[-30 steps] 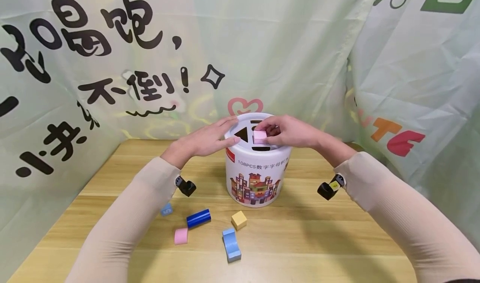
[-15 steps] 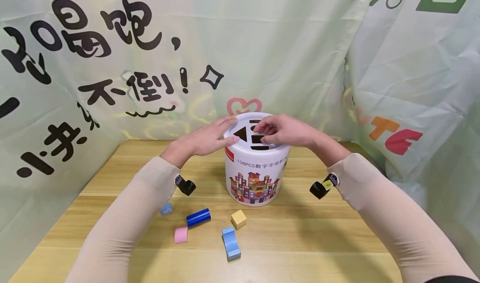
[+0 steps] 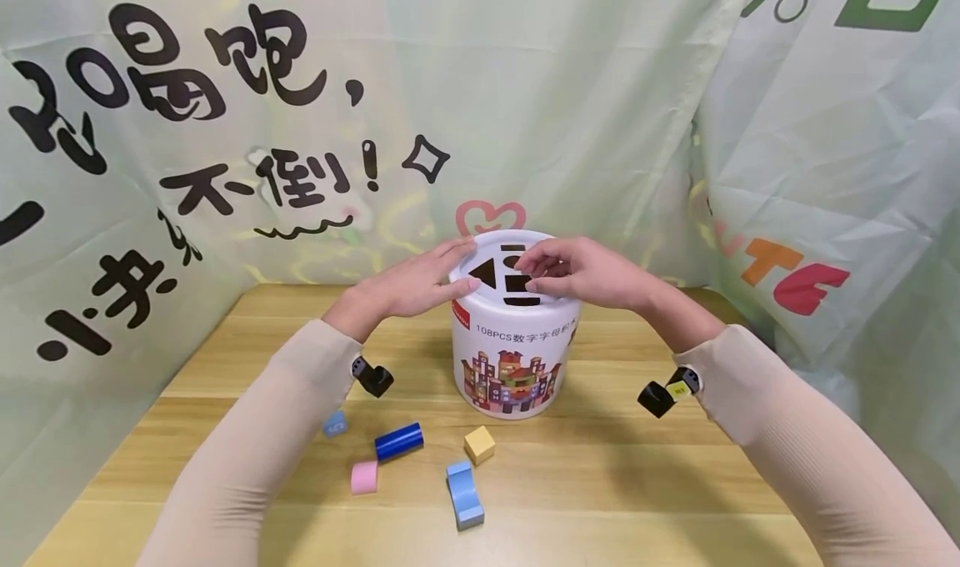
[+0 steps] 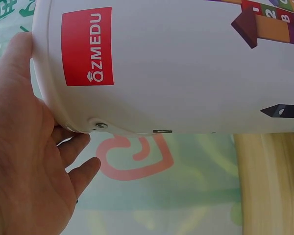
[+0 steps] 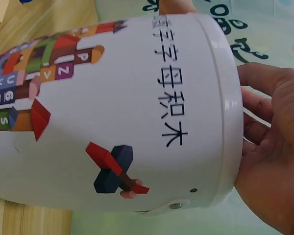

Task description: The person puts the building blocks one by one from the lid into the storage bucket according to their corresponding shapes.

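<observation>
A white bucket [image 3: 510, 367] stands upright, a picture of building blocks on its side and several shaped slots in its lid [image 3: 491, 298]. My left hand [image 3: 408, 283] rests on the lid's left rim, fingers fairly straight; the left wrist view shows this hand [image 4: 34, 142] against the bucket's edge near a red label [image 4: 88, 46]. Over the lid's right side is my right hand [image 3: 592, 271], fingers slightly bent with nothing between them, beside a dark rectangular slot [image 3: 517, 283]. In the right wrist view its fingertips are hidden behind the rim.
On the wooden table [image 3: 600, 500] before the bucket lie a yellow cube [image 3: 480, 445], a light blue curved block [image 3: 465, 495], a dark blue cylinder [image 3: 399, 442], a pink block [image 3: 364, 477] and a light blue block [image 3: 335, 423] near the left sleeve. Printed curtains hang behind.
The pink block that my right hand pinched over the rectangular slot has gone from sight, and the slot now shows dark. My right fingers have loosened a little. The left hand stays put.
</observation>
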Demonstrator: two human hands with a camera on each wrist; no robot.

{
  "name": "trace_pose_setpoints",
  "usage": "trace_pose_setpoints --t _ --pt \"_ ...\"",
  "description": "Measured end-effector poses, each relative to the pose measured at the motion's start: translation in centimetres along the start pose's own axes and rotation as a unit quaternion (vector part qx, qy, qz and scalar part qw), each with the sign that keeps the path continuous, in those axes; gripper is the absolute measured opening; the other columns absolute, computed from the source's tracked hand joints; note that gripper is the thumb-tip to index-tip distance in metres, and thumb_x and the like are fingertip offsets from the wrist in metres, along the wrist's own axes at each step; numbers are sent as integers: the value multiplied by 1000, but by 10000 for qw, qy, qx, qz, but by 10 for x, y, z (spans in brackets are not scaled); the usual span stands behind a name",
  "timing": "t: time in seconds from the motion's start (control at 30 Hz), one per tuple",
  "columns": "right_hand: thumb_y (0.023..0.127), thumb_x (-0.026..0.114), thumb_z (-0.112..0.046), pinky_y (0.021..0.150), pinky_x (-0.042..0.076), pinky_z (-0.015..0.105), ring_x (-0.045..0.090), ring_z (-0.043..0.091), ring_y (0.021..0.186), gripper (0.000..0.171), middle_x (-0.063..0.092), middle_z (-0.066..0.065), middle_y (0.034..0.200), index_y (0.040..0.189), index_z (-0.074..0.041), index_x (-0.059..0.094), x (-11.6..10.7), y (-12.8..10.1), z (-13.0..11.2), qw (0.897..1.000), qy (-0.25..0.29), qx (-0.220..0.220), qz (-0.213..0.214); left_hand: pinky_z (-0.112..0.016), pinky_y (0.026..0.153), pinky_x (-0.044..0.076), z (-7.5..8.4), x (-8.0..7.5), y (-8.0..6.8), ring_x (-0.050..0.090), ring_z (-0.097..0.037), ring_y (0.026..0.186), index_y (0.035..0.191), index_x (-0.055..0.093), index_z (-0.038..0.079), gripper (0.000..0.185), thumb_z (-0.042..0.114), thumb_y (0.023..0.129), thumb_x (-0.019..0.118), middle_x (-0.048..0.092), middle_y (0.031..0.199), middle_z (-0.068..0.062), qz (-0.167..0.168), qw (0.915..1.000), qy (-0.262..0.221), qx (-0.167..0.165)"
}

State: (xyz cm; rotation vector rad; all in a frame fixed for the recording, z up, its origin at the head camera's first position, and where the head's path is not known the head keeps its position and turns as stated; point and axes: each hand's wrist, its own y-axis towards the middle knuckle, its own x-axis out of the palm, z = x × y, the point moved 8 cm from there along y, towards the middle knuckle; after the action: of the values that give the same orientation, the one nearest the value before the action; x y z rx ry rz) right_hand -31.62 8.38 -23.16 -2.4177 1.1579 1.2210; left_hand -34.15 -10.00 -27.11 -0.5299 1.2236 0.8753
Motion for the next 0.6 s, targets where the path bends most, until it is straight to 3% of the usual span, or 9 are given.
trace_pose_setpoints --t 0.33,0.6 --pt "93 68 -17 85 51 39 62 15 97 27 67 1 105 118 -7 66 2 -21 -19 9981 -503 -220 263 -50 112 29 -1 -1 -1 24 -26 144 159 15 20 85 72 94 32 11 163 -1 -14 10000 29 -28" --pt "92 70 -16 85 51 39 62 13 96 24 67 3 109 115 -8 68 5 -43 -36 9932 -739 -736 524 -49 112 29 0 0 -1 24 -25 144 158 16 21 84 71 94 33 12 163 1 -4 10000 87 -28"
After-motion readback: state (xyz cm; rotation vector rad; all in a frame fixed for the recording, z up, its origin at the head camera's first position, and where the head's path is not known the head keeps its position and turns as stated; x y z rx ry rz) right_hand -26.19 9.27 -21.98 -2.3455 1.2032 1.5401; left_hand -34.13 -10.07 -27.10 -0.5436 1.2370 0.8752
